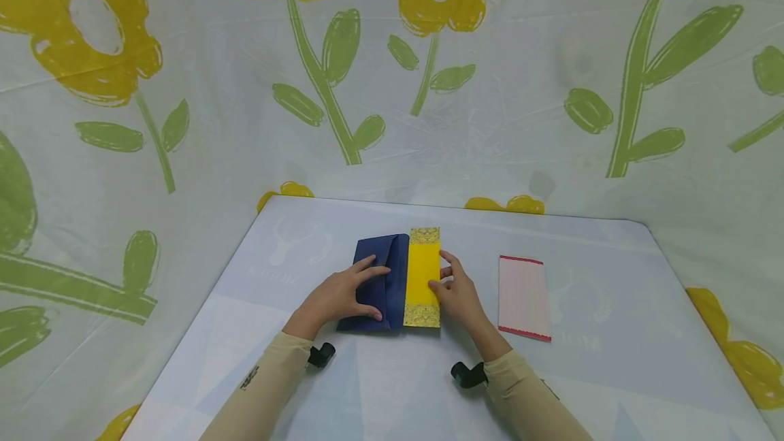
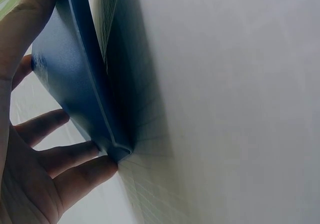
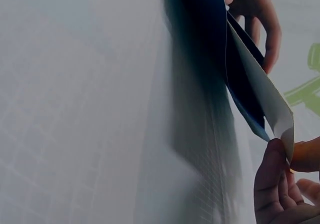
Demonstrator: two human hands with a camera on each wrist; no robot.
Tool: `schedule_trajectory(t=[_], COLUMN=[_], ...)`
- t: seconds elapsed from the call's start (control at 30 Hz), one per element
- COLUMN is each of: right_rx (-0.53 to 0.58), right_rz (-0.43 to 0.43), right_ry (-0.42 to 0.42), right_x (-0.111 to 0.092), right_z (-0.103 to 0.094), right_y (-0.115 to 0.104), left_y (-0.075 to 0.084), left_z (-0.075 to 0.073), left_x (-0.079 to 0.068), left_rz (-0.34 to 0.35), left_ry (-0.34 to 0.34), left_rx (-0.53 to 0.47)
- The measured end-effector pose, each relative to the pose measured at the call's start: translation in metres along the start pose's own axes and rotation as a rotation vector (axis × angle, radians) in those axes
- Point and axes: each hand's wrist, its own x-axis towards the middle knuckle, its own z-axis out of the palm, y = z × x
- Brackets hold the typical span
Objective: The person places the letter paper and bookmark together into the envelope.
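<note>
Navy envelope (image 1: 397, 284) sits just off the table's (image 1: 398, 386) centre, toward eleven o'clock, and out of its three-o'clock side comes a yellow card (image 1: 422, 274), patterned bands at twelve and six! From the right wrist, that card shows slotted between the envelope's layers, only partly inside. Over at three o'clock, the right hand (image 1: 459, 295) pinches the card's outer edge between thumb and fingers. Across at nine, the left hand (image 1: 337, 298) presses the envelope's top face, fingers spread, thumb apart toward six. Farther out at three, well apart, lies a pale pink card (image 1: 525, 298) with red-trimmed ends.
</note>
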Motion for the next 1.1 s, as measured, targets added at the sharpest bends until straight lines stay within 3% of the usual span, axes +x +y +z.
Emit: schedule_trajectory(t=[1.1], right_rx=[-0.041], right_rz=[-0.087], right_ry=[-0.033], right_x=[-0.003], right_z=[0.021], right_y=[-0.009], left_y=[0.000], left_z=[0.000], left_x=[0.001], left_rz=[0.013], left_ry=[-0.004], left_rx=[0.005])
